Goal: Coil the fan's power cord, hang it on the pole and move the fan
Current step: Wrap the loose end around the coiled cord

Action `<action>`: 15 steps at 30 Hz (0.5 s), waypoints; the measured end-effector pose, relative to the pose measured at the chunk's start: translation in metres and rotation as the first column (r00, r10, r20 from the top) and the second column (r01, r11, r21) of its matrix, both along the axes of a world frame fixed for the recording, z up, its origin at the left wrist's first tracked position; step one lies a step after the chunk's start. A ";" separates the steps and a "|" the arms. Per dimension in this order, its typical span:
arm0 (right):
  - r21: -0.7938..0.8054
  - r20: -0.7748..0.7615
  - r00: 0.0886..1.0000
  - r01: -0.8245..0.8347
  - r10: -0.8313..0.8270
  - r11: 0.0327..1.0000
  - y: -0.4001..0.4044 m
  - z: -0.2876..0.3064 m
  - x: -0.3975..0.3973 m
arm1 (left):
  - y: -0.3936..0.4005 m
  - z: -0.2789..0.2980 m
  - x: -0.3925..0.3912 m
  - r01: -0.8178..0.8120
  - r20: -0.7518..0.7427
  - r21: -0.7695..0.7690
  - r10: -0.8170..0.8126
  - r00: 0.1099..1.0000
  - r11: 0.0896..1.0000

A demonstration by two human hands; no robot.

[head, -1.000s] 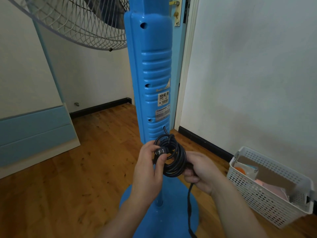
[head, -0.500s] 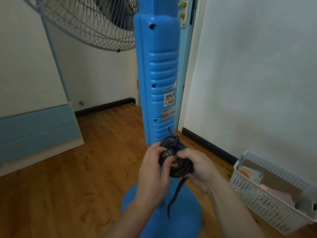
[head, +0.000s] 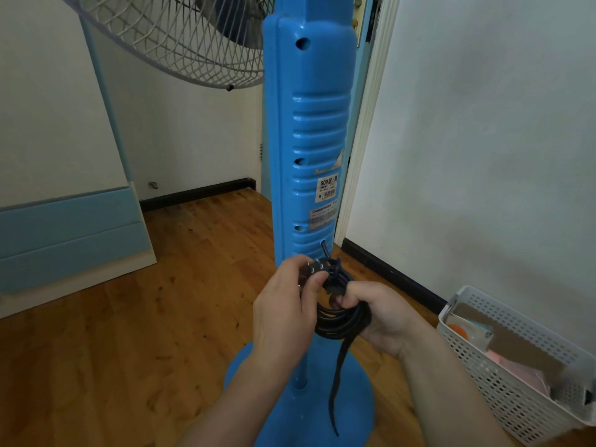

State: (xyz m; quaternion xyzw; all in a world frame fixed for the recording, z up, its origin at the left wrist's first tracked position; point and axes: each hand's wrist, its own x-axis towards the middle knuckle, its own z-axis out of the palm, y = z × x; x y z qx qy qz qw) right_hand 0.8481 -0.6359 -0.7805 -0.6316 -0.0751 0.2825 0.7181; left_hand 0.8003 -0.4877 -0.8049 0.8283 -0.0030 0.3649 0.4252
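The power cord [head: 342,317] is already wound into a tight black bundle of several loops, held right in front of the fan's blue column [head: 306,150], just under the spot where the cord comes out of the housing. Thick, slightly glossy cable, looks stiff enough to spring open if let go, which is probably why both hands are clamped on it.

The left hand [head: 283,321] has its thumb and fingers pinching the plug [head: 317,269] at the top of the bundle, prongs poking up and to the left, presumably so the loose end can't unravel. The right hand [head: 377,314] has its fingers curled round the right side of the coil, keeping the loops stacked. A dark flat strap [head: 338,382] dangles from the bottom of the coil down towards the round base [head: 354,398], likely the tie for fastening it all; not wrapped yet by the look of it.

So coiling seems about done, securing and hanging on the thin pole [head: 303,359] still to go.

Further out: the wire fan guard [head: 167,40] up top, wooden floor [head: 129,317], and a white perforated basket [head: 503,372] by the right wall.
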 end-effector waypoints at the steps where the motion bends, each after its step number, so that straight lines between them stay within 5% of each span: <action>1: 0.007 -0.006 1.000 -0.002 0.002 1.000 0.001 -0.001 0.000 | 0.001 0.004 0.001 -0.014 0.005 0.022 0.014 1.000 1.000; 9: -0.074 0.128 0.991 0.057 -0.047 0.996 0.004 -0.009 -0.003 | 0.015 0.013 0.003 -0.120 0.182 0.315 0.064 0.981 0.941; 13: -0.157 0.258 0.963 0.129 -0.085 0.979 0.007 -0.011 -0.003 | 0.012 0.011 0.000 -0.157 0.125 0.311 0.123 0.985 0.938; 15: -0.168 0.314 0.946 0.137 -0.079 0.976 0.009 -0.014 -0.002 | 0.007 0.012 -0.003 -0.152 -0.002 0.107 0.153 0.988 0.983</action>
